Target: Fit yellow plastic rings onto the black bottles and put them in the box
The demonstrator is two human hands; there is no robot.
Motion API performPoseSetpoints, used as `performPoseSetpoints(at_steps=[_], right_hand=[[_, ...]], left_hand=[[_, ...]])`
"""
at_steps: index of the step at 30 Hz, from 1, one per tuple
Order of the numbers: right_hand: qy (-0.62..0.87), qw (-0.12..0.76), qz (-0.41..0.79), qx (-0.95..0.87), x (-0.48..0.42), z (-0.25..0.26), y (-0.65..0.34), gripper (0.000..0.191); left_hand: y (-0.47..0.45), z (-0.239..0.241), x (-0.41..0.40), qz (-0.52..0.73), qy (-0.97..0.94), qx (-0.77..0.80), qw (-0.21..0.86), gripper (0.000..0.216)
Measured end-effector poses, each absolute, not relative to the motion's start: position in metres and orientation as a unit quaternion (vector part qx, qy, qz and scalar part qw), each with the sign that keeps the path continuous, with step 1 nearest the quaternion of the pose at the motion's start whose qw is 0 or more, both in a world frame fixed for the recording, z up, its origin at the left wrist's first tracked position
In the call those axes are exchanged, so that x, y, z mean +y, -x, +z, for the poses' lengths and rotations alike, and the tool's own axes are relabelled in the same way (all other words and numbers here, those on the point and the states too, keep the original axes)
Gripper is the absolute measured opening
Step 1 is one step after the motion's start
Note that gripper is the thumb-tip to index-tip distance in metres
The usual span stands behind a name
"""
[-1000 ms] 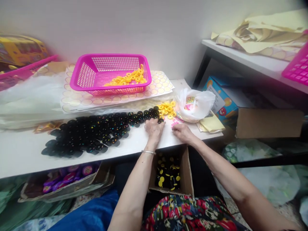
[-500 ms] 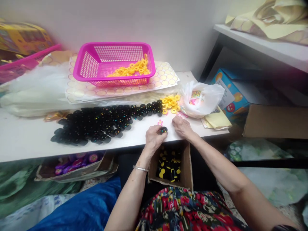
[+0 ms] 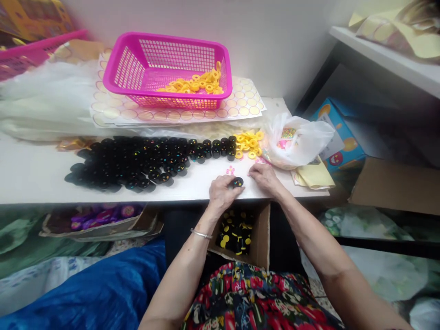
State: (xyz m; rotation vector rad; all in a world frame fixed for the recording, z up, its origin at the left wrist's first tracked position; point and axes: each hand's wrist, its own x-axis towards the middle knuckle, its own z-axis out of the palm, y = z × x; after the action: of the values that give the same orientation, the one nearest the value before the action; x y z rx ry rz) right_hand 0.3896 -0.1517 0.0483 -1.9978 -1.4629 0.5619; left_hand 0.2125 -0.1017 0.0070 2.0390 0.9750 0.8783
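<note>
Between the thumb and fingers of my left hand (image 3: 222, 190) is a black round cap (image 3: 238, 182), its top dotted with small coloured specks. My right hand (image 3: 265, 178) is just to the right, fingertips pinched together low over the white table; whatever they hold is too small to make out. Small pink flower-shaped bits (image 3: 230, 170) lie on the table beyond my left hand. Farther back are a heap of yellow rings (image 3: 248, 145) and a large group of similar black caps (image 3: 137, 160) standing close together to the left.
A white plastic bag (image 3: 305, 144) with small colourful pieces sits at right, beside folded yellow paper (image 3: 314, 176). Behind the caps, a pink basket (image 3: 117, 87) of yellow rings rests on sticker sheets (image 3: 244, 110). Below the table edge, a carton (image 3: 263, 233) holds black-and-yellow pieces.
The view has tilted and shifted a little. My left hand still holds the black cap, and my right fingertips remain pinched near the table. Little else differs.
</note>
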Motion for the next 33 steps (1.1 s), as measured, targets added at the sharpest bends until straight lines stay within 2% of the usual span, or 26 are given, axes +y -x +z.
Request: performPoseSetpoints(at_steps=[8, 11, 19, 24, 27, 30, 33], right_hand=[[0.725, 0.365, 0.19, -0.552, -0.154, 0.038, -0.391, 0.014], [0.721, 0.356, 0.169, -0.57, -0.155, 0.034, -0.385, 0.009], [0.763, 0.142, 0.101, -0.622, -0.156, 0.044, -0.372, 0.022], [0.762, 0.019, 0.128, -0.634, -0.151, 0.065, -0.369, 0.024], [0.774, -0.025, 0.146, -0.615, -0.143, 0.072, -0.37, 0.022], [0.783, 0.002, 0.153, -0.602, -0.138, 0.071, -0.376, 0.019], [0.775, 0.078, 0.163, -0.606, -0.14, 0.064, -0.383, 0.017]], left_hand=[[-0.213, 0.007, -0.102, 0.334, -0.789, 0.386, 0.341, 0.034], [-0.212, 0.008, -0.102, 0.332, -0.794, 0.379, 0.341, 0.033], [-0.211, 0.008, -0.103, 0.33, -0.797, 0.38, 0.333, 0.033], [-0.212, 0.006, -0.102, 0.339, -0.799, 0.373, 0.327, 0.033], [-0.212, 0.006, -0.102, 0.338, -0.799, 0.375, 0.326, 0.034], [-0.212, 0.007, -0.102, 0.336, -0.798, 0.376, 0.33, 0.035], [-0.212, 0.008, -0.103, 0.335, -0.796, 0.378, 0.333, 0.034]])
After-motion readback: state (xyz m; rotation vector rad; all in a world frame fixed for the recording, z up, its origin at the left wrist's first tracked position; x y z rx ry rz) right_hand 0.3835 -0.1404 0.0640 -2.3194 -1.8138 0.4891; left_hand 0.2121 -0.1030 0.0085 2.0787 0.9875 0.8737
